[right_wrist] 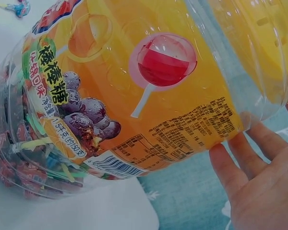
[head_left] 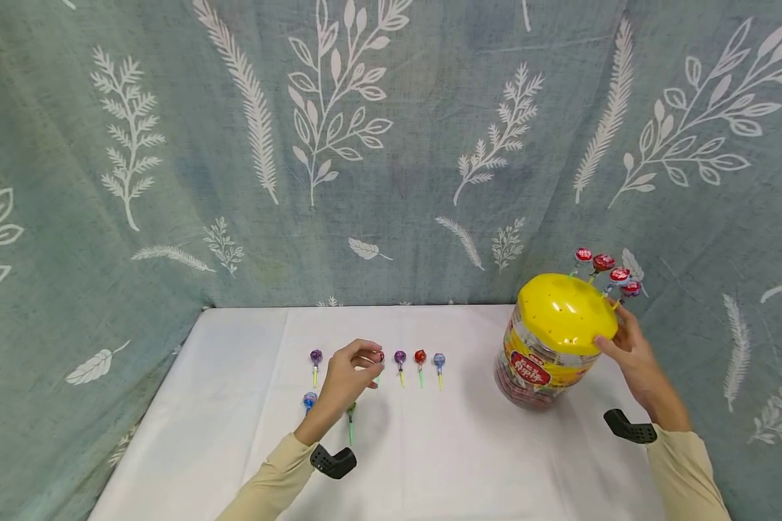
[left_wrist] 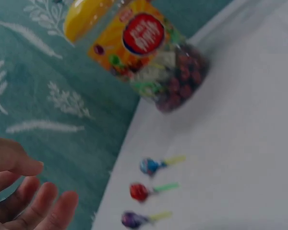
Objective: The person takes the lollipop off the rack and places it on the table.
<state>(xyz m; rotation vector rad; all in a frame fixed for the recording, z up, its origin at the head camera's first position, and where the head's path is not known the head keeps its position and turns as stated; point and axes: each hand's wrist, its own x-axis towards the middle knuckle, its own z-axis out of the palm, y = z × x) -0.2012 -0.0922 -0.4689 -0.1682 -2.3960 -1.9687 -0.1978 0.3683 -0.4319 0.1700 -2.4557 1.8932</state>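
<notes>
My left hand [head_left: 348, 373] hovers over the row of lollipops, its fingertips beside a red lollipop [head_left: 381, 357] that they partly cover. In the left wrist view its thumb and loosely bent fingers [left_wrist: 60, 208] stand apart with nothing between them. My right hand [head_left: 637, 362] holds the big clear plastic jar [head_left: 528, 369] from the right side, thumb at the rim of the yellow lid [head_left: 563, 311]. Several lollipops [head_left: 603, 262] stick up from small holes along the lid's far right edge. Through the jar's wall, wrapped candies [right_wrist: 29, 177] show in the bottom.
To the right of my left hand lie a purple lollipop [head_left: 400, 357], a red-orange one [head_left: 420, 357] and a blue one [head_left: 439, 359]. Another purple lollipop [head_left: 316, 356] is on its left. Blue [head_left: 309, 400] and green [head_left: 351, 409] ones lie nearer. A patterned curtain [head_left: 391, 239] backs the white table [head_left: 456, 463].
</notes>
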